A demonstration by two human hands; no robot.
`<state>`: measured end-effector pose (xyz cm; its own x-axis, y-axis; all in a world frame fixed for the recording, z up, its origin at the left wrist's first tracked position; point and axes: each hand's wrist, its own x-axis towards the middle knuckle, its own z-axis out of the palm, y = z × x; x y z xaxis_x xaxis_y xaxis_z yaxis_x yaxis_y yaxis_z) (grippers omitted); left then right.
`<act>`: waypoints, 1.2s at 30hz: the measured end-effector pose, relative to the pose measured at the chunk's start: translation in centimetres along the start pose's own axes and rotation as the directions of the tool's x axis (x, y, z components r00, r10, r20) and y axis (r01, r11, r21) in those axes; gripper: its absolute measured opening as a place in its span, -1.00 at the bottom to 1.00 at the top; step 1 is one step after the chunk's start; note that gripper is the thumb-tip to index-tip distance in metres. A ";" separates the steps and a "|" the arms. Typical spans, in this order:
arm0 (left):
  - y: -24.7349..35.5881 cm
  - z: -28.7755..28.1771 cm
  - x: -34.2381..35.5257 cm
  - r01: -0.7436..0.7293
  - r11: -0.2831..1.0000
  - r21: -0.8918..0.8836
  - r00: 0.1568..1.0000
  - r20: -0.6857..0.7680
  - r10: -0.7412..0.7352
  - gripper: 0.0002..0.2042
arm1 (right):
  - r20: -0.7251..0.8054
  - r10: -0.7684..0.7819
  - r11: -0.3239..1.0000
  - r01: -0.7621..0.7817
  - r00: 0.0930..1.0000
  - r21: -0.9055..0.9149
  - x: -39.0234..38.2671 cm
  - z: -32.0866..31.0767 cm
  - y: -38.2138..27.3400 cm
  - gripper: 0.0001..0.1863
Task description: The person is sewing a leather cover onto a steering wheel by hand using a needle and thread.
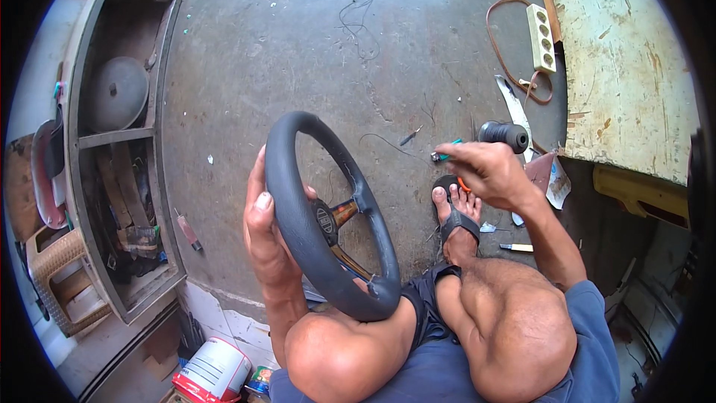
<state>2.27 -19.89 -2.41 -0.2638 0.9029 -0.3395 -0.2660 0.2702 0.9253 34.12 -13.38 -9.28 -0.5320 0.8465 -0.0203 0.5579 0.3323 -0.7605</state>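
A black steering wheel with a brown, wood-look spoke section stands tilted on my left thigh. My left hand is wrapped round its left rim, thumb on the near side and some fingertips showing through the opening. Visible seams run along the inner edge of the rim cover. My right hand is raised above my sandalled foot, apart from the wheel. Its fingers point left and are pressed together; whatever they may pinch is too small to make out. Just behind it lies a spool of dark thread.
A metal-framed shelf stands at left, a worn pale cabinet at right. A power strip, a yellow cutter knife, a small dark tool and loose thread lie on the floor. A white bucket sits at lower left.
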 end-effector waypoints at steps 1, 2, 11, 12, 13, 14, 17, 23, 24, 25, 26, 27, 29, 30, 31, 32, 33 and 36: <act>-0.4 0.1 -0.5 0.011 1.000 -0.004 1.000 0.003 -0.011 -0.17 | 0.002 -0.008 1.000 0.008 1.000 0.013 0.0 1.3 -0.1 -0.70; -0.7 0.1 -0.9 -0.020 0.999 0.028 1.000 0.003 0.020 -0.16 | 0.028 0.005 1.000 -0.006 1.000 0.024 0.1 2.6 0.0 -0.71; -3.5 -2.9 -2.0 -0.052 0.993 0.110 0.979 -0.189 0.072 -0.44 | 0.278 0.137 0.983 -0.164 0.951 0.077 1.4 8.8 0.2 -0.72; -4.2 -3.9 -2.1 -0.027 0.996 0.082 0.970 -0.238 0.046 -0.52 | 0.295 0.143 0.985 -0.165 0.945 0.052 1.8 9.1 0.5 -0.72; -4.7 -5.3 -2.4 -0.017 0.995 0.102 0.968 -0.246 0.042 -0.52 | 0.323 0.141 0.985 -0.166 0.936 0.051 2.1 10.3 0.6 -0.71; -5.3 -6.8 -2.6 -0.036 0.986 0.161 0.952 -0.296 0.083 -0.56 | 0.307 0.139 0.981 -0.174 0.941 0.087 2.6 11.3 0.6 -0.68; -9.3 -9.0 -2.5 0.036 0.980 0.195 0.929 -0.368 0.039 -0.60 | 0.334 0.158 0.985 -0.172 0.929 0.013 2.8 11.9 2.4 -0.65; -17.3 -10.7 0.8 0.206 0.978 0.024 0.911 -0.371 -0.183 -0.71 | 0.363 0.161 0.981 -0.188 0.918 0.040 4.6 13.7 2.1 -0.64; -18.2 -10.8 1.4 0.228 0.973 -0.022 0.909 -0.353 -0.221 -0.73 | 0.359 0.169 0.978 -0.200 0.918 0.051 4.9 14.0 1.8 -0.65; -18.8 -10.5 2.0 0.234 0.972 -0.025 0.908 -0.350 -0.228 -0.73 | 0.362 0.176 0.977 -0.207 0.915 0.048 5.0 14.1 1.6 -0.65; -19.4 -10.4 2.5 0.309 0.951 0.036 0.915 -0.285 -0.286 -0.72 | 0.374 0.169 0.980 -0.196 0.912 0.035 5.2 14.3 1.4 -0.65; -19.7 -10.3 2.8 0.375 0.921 0.102 0.911 -0.223 -0.346 -0.72 | 0.386 0.161 0.983 -0.184 0.908 0.023 5.4 14.4 1.1 -0.65; -20.9 -9.2 3.3 0.449 0.890 0.075 0.881 -0.201 -0.428 -0.72 | 0.391 0.176 0.980 -0.197 0.903 0.014 5.5 14.2 1.1 -0.66; -21.6 -8.4 3.4 0.475 0.880 0.024 0.868 -0.181 -0.463 -0.71 | 0.395 0.180 0.979 -0.202 0.901 0.014 5.4 14.2 1.1 -0.66; -22.0 -7.8 3.3 0.497 0.867 -0.021 0.854 -0.165 -0.493 -0.71 | 0.397 0.180 0.979 -0.202 0.900 0.014 5.5 14.4 1.1 -0.66; -22.2 -7.4 2.9 0.507 0.861 -0.044 0.848 -0.153 -0.508 -0.70 | 0.369 0.191 0.973 -0.224 0.909 0.050 5.5 14.6 1.1 -0.66; -22.3 -7.1 2.7 0.508 0.860 -0.046 0.847 -0.156 -0.509 -0.70 | 0.342 0.202 0.966 -0.245 0.918 0.086 5.5 14.8 1.1 -0.66; -23.2 -7.3 2.0 0.477 0.868 -0.137 0.870 -0.066 -0.489 -0.72 | 0.336 0.223 0.945 -0.287 0.915 0.155 5.5 16.3 0.2 -0.67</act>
<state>1.12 -26.74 -25.77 -0.1606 0.6312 -0.7588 -0.4839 0.6197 0.6179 20.93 -15.48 -20.07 -0.5767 0.7087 -0.4064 0.5812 0.0064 -0.8137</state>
